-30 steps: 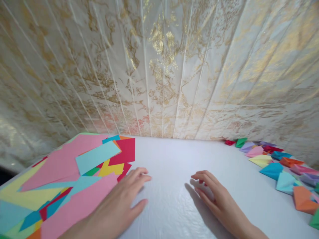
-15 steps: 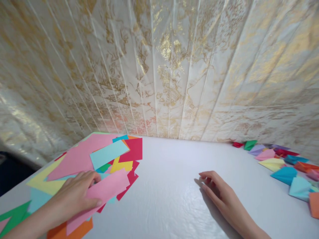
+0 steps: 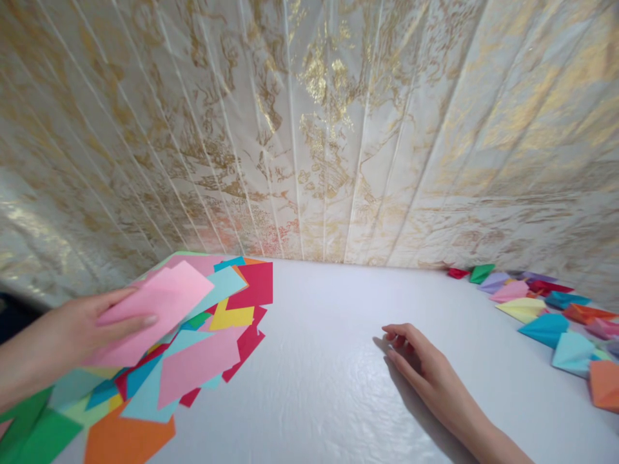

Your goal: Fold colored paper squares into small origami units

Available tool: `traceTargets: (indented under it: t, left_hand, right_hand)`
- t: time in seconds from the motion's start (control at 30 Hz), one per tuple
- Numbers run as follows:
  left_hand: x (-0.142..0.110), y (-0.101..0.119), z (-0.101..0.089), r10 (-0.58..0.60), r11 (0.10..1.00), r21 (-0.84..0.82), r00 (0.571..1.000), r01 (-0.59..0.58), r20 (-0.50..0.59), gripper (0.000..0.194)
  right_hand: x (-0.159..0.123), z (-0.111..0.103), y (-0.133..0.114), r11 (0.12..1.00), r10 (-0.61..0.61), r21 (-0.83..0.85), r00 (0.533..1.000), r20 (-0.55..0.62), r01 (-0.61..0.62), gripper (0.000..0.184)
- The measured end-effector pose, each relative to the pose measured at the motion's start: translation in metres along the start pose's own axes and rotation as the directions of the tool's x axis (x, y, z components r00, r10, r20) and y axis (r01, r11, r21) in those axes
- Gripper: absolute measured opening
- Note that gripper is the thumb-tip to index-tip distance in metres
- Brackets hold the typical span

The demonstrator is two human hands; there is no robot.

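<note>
My left hand (image 3: 104, 328) grips a pink sheet of paper (image 3: 167, 303), thumb on top and fingers behind, raised above the heap at the left. Beneath it lie loose coloured sheets: another pink sheet (image 3: 203, 361), a light blue sheet (image 3: 222, 288), a dark red sheet (image 3: 256, 283), a yellow sheet (image 3: 232, 317) and an orange sheet (image 3: 130, 435). On the right side of the white table (image 3: 314, 361), my right hand (image 3: 418, 361) rests on its edge. Its fingers are loosely curled, with a gap between thumb and forefinger, and nothing is in it.
Several folded paper pieces line the right side, among them a blue one (image 3: 544, 330), a light blue one (image 3: 574, 353), a pale yellow one (image 3: 522, 309) and an orange one (image 3: 604, 385). A white and gold patterned curtain (image 3: 319, 129) hangs behind the table's far edge.
My left hand has lifted the pink sheet off the heap and moved it left and up, uncovering another pink sheet and other papers below. My right hand has stayed in place.
</note>
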State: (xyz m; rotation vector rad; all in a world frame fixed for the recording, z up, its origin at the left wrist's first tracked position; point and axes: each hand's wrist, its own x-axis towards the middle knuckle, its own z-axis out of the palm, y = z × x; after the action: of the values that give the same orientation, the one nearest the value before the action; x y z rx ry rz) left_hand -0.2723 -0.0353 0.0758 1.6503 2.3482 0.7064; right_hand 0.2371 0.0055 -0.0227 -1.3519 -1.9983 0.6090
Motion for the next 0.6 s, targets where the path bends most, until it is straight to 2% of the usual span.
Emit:
traceTargets:
  t: [0.07, 0.1, 0.17, 0.23, 0.3, 0.37, 0.43, 0.53, 0.6]
  left_hand:
    - [0.009, -0.007, -0.011, -0.077, 0.988, -0.119, 0.987, 0.095, 0.141, 0.089]
    - [0.010, -0.010, -0.011, -0.061, 0.986, -0.140, 0.977, 0.091, 0.203, 0.084]
    - [0.007, -0.011, -0.003, 0.014, 0.995, -0.102, 0.966, 0.013, 0.259, 0.066]
    - [-0.002, -0.006, 0.015, 0.108, 0.994, -0.023, 0.953, -0.106, 0.283, 0.045]
    - [-0.014, 0.003, 0.034, 0.172, 0.976, 0.066, 0.925, -0.206, 0.339, 0.034]
    - [-0.025, 0.013, 0.047, 0.195, 0.953, 0.160, 0.926, -0.256, 0.324, 0.042]
    - [-0.031, 0.021, 0.052, 0.178, 0.933, 0.247, 0.931, -0.263, 0.319, 0.048]
    - [-0.032, 0.025, 0.051, 0.129, 0.910, 0.331, 0.928, -0.251, 0.349, 0.053]
    - [-0.027, 0.025, 0.049, 0.104, 0.918, 0.324, 0.926, -0.230, 0.363, 0.061]
  right_hand:
    - [0.000, 0.000, 0.000, 1.000, 0.001, -0.001, 1.000, 0.006, -0.001, 0.027]
    - [0.000, 0.000, 0.000, 1.000, 0.000, -0.003, 1.000, 0.005, 0.000, 0.026]
    - [0.000, 0.000, 0.000, 1.000, -0.004, -0.006, 1.000, 0.001, 0.004, 0.026]
    - [-0.001, 0.000, 0.000, 1.000, -0.009, -0.009, 1.000, -0.004, 0.009, 0.027]
    - [-0.001, 0.000, 0.000, 1.000, -0.011, -0.008, 1.000, -0.007, 0.011, 0.027]
    - [-0.001, 0.000, 0.000, 1.000, -0.004, -0.006, 1.000, -0.005, 0.004, 0.027]
    - [-0.001, 0.000, 0.000, 1.000, 0.003, -0.001, 1.000, -0.002, -0.003, 0.027]
    - [-0.001, 0.000, -0.001, 1.000, -0.004, 0.002, 1.000, -0.001, 0.004, 0.027]
    - [-0.001, 0.000, -0.001, 1.000, -0.006, 0.000, 1.000, 0.000, 0.006, 0.028]
